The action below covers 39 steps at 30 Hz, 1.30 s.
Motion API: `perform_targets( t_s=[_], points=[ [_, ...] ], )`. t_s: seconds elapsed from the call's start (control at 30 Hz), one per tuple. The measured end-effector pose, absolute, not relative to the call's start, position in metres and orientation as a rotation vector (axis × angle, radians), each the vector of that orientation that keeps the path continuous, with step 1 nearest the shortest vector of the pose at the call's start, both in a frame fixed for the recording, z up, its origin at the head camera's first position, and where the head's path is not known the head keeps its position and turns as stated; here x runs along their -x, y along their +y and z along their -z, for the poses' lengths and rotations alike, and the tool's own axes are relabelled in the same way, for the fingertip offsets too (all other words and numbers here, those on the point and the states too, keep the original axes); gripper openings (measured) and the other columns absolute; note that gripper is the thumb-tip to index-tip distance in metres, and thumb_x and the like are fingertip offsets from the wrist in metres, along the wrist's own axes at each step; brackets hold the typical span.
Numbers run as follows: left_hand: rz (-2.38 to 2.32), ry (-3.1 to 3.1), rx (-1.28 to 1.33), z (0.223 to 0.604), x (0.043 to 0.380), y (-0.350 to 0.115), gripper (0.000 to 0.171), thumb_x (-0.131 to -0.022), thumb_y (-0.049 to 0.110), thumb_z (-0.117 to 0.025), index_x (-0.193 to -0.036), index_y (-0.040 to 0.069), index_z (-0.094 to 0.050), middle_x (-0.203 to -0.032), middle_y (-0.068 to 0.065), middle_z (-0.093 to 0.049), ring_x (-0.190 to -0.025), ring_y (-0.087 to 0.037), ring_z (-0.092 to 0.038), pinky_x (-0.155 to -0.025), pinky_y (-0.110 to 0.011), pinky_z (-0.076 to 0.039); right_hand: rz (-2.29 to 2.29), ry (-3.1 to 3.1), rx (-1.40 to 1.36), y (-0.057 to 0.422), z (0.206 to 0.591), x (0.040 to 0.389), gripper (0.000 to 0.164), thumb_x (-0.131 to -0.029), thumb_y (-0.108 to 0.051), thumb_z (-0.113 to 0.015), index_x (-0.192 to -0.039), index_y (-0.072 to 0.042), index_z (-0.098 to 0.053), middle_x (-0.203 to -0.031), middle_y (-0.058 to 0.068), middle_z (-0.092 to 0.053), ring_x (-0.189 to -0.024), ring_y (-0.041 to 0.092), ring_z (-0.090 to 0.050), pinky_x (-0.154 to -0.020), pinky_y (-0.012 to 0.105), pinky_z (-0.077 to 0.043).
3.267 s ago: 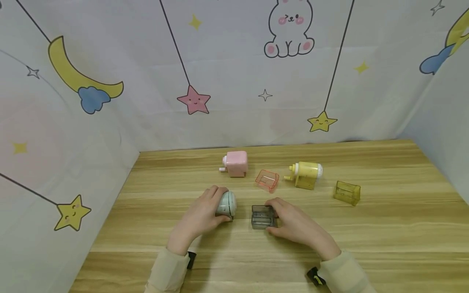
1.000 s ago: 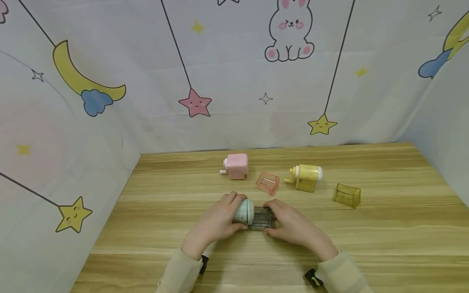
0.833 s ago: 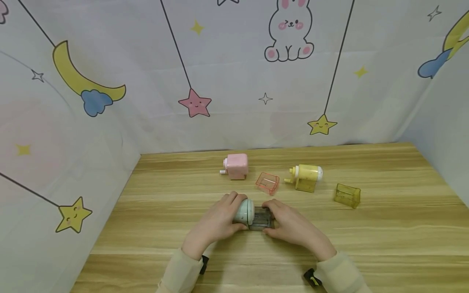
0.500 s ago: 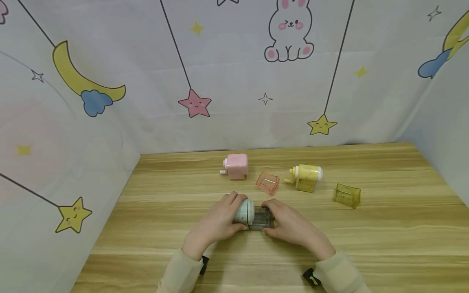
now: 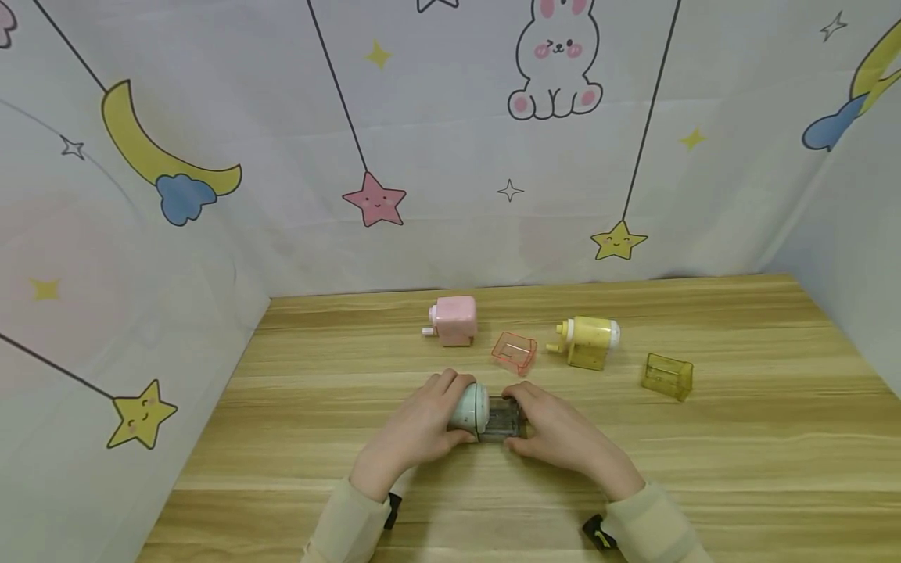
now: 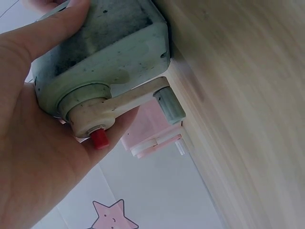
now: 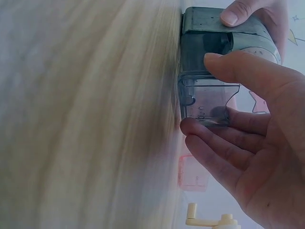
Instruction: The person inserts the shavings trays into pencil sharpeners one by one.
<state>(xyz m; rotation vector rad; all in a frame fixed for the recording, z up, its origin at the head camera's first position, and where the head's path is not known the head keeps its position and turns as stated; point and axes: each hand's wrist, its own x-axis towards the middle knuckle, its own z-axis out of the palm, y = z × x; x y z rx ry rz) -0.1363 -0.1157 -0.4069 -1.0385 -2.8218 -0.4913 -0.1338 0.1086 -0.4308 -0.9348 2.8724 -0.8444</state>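
A pale green crank pencil sharpener (image 5: 466,410) lies near the middle of the table, gripped from the left by my left hand (image 5: 421,422). The left wrist view shows its cream crank arm (image 6: 131,100) with a grey-green knob, and a red tip at the hub. My right hand (image 5: 563,428) holds the clear grey shavings drawer (image 7: 209,102) between thumb and fingers at its right end. The drawer's left end meets the sharpener's right side, and part of the drawer sticks out. In the right wrist view my left thumb rests on the sharpener body.
Behind my hands stand a pink crank sharpener (image 5: 455,319) and a yellow crank sharpener (image 5: 591,342). A clear red drawer (image 5: 514,353) lies between them, and a clear yellow drawer (image 5: 667,376) sits farther right. A printed cloth backdrop (image 5: 450,242) rises along the table's back edge.
Over three seconds ago the sharpener and grey drawer were apart. My left hand has since brought the sharpener right against the drawer. In the last second both hands have barely moved.
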Motion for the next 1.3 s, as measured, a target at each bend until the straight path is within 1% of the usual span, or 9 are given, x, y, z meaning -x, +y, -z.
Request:
perform_targets(
  t_s=[0.3,0.53,0.8,1.0,1.3],
  points=[
    [0.498,-2.810,1.053,0.408,0.136,-0.116,0.068,-0.067,0.031,-0.077,-0.123,0.011,-0.043,-0.105,-0.003,-0.050,-0.092,-0.015,-0.047,-0.078,-0.035,-0.050,0.867,2.871,0.950,0.106,0.431,0.133,0.062,-0.070,-0.032,-0.074,-0.120,-0.007,-0.048,-0.114,0.008,-0.057,-0.093,0.013,-0.052,-0.078,0.037,-0.051],
    [0.520,-2.806,1.077,0.407,0.135,-0.113,0.066,-0.069,0.030,-0.076,-0.122,0.011,-0.043,-0.104,-0.003,-0.050,-0.091,-0.015,-0.047,-0.078,-0.035,-0.050,0.880,2.827,0.956,0.105,0.431,0.134,0.061,-0.072,-0.033,-0.072,-0.121,-0.007,-0.047,-0.116,0.007,-0.056,-0.095,0.012,-0.052,-0.080,0.037,-0.051],
    [0.519,-2.804,1.077,0.408,0.135,-0.110,0.066,-0.070,0.033,-0.075,-0.123,0.011,-0.042,-0.106,-0.003,-0.051,-0.094,-0.015,-0.046,-0.079,-0.035,-0.050,0.912,2.822,0.991,0.102,0.431,0.136,0.062,-0.070,-0.030,-0.074,-0.121,-0.007,-0.048,-0.113,0.007,-0.057,-0.095,0.015,-0.053,-0.080,0.038,-0.051],
    [0.510,-2.826,1.073,0.407,0.135,-0.108,0.066,-0.070,0.033,-0.075,-0.123,0.012,-0.042,-0.107,-0.003,-0.050,-0.094,-0.015,-0.046,-0.079,-0.035,-0.049,0.894,2.826,0.982,0.100,0.431,0.136,0.063,-0.070,-0.032,-0.074,-0.122,-0.008,-0.047,-0.113,0.006,-0.057,-0.095,0.014,-0.052,-0.080,0.037,-0.051],
    [0.486,-2.808,1.081,0.409,0.134,-0.106,0.068,-0.070,0.032,-0.075,-0.124,0.008,-0.042,-0.109,-0.005,-0.051,-0.096,-0.016,-0.046,-0.081,-0.034,-0.049,0.945,2.806,0.955,0.099,0.431,0.134,0.065,-0.070,-0.030,-0.075,-0.123,-0.006,-0.047,-0.116,0.009,-0.057,-0.098,0.016,-0.052,-0.084,0.038,-0.049]
  ],
)
